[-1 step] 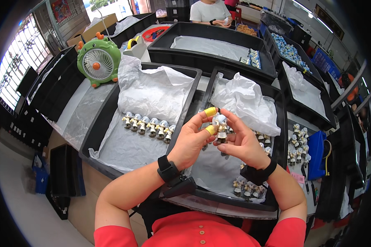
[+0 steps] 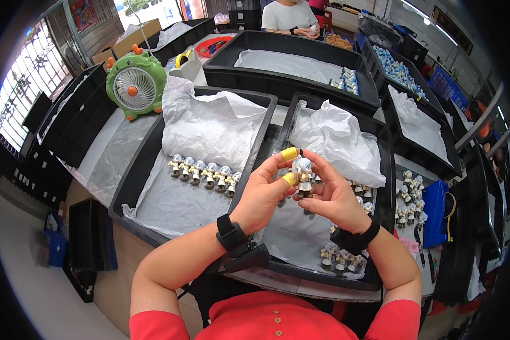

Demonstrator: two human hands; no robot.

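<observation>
Figurine (image 2: 304, 175): you pinch it upright between the fingers of both hands.
Left hand (image 2: 264, 192): yellow-capped fingers (image 2: 289, 153) press its left side.
Right hand (image 2: 334, 195): fingers curl around its right side.
Tray (image 2: 383, 192): below your fingers.

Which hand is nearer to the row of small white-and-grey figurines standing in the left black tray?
Left. The left hand is just right of the row of figurines; the right hand lies farther right, beyond the small figurine both hold.

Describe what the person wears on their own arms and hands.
Short red sleeves cover the upper arms; the forearms are bare. Each wrist carries a black band: left, right. The left hand has yellow finger cots on two fingertips; the right hand is bare.
</observation>
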